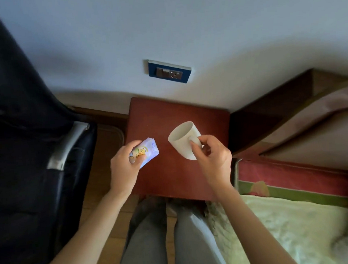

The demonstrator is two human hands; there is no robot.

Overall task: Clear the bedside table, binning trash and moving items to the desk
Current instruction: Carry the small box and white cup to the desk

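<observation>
head view: left hand wraps a tissue pack, right hand fingers pinch a white mug by its handle, both above the bedside table; pickup step, carrying to the desk likely next.

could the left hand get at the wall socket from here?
Probably not as is: the left hand is shut around a tissue pack. The path over the bedside table to the wall socket looks open, though.
</observation>
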